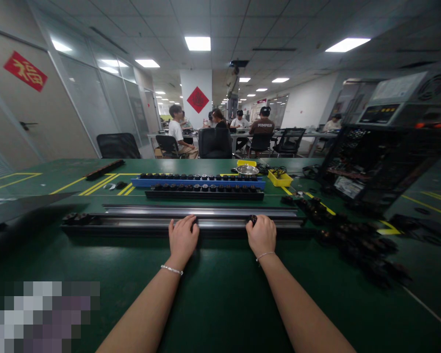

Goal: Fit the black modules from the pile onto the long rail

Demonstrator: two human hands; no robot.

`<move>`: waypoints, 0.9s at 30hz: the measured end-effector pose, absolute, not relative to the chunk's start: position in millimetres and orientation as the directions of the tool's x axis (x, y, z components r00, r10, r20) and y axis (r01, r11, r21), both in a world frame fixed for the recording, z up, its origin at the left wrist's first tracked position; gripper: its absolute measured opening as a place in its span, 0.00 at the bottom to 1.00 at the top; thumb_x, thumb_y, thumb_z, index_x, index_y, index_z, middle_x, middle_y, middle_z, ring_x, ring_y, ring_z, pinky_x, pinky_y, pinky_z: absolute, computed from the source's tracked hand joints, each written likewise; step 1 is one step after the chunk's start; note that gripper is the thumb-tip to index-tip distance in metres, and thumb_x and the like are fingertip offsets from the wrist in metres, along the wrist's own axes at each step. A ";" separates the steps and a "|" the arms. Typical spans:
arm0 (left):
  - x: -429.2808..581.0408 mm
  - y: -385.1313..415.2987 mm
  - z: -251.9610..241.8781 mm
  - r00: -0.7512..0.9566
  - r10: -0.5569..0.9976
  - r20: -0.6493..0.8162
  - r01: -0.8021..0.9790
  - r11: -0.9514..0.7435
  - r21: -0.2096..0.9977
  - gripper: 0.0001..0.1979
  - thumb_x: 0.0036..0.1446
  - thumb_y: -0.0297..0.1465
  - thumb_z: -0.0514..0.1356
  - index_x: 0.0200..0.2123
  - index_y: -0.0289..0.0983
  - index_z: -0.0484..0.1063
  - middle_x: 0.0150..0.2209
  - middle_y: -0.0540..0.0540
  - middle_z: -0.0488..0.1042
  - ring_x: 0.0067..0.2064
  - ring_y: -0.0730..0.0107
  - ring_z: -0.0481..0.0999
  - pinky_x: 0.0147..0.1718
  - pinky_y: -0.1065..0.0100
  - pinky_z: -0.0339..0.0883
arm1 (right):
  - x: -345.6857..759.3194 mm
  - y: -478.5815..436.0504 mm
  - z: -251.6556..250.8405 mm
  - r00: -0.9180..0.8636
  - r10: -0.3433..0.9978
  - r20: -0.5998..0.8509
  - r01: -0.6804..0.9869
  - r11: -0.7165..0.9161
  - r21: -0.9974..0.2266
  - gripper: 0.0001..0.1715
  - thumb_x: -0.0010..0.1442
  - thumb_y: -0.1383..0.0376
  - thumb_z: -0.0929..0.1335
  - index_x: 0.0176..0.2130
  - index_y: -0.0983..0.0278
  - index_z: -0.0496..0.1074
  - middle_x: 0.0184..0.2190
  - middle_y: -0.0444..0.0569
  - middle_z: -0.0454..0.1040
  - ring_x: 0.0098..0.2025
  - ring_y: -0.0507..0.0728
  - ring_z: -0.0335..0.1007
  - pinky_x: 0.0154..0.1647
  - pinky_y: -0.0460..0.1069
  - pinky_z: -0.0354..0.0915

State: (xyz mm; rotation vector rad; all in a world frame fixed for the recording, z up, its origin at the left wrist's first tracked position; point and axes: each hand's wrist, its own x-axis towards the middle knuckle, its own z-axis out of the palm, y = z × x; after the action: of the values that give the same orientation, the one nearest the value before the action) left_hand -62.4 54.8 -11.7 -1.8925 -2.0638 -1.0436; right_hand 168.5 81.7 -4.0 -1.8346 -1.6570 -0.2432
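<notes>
A long black rail [222,228] with a shiny metal channel lies across the green table in front of me. My left hand [183,239] is closed over the middle of the rail, a dark bit showing by its thumb; what it grips is mostly hidden. Farther right along the same rail, my right hand [263,237] pinches a small black part [254,219]. Two similar black parts [76,218] sit at the rail's left end. Just behind lies another metal-faced rail [238,212].
Beyond are a blue rail [198,183] and a black rail [206,195], both lined with black parts. A yellow bin [280,179] and metal bowl [247,170] stand behind. Loose black parts [353,235] and an open computer case [353,162] occupy the right.
</notes>
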 end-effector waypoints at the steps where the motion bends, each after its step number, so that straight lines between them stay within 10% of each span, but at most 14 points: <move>1: -62.5 55.0 -12.1 -0.190 0.816 0.547 0.923 -0.041 0.382 0.16 0.57 0.32 0.50 0.44 0.45 0.73 0.50 0.48 0.74 0.51 0.63 0.70 0.60 0.52 0.42 | 169.6 81.7 -3.7 0.187 0.826 0.531 0.942 0.002 -0.334 0.15 0.56 0.63 0.60 0.38 0.68 0.69 0.40 0.58 0.71 0.46 0.62 0.64 0.51 0.54 0.53; 27: -62.5 55.4 -12.7 -0.181 0.804 0.567 0.929 -0.050 0.368 0.16 0.56 0.32 0.50 0.44 0.43 0.73 0.49 0.48 0.74 0.51 0.62 0.71 0.59 0.52 0.44 | 183.9 80.9 -1.1 0.222 0.841 0.493 0.940 -0.050 -0.338 0.16 0.57 0.63 0.59 0.39 0.70 0.70 0.41 0.59 0.71 0.46 0.62 0.63 0.51 0.53 0.53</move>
State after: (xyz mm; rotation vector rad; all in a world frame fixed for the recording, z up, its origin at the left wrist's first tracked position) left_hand -62.5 55.4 -12.7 -1.8853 -2.0338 -1.0457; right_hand 183.9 80.9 -1.1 -1.9067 -1.6376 -0.2145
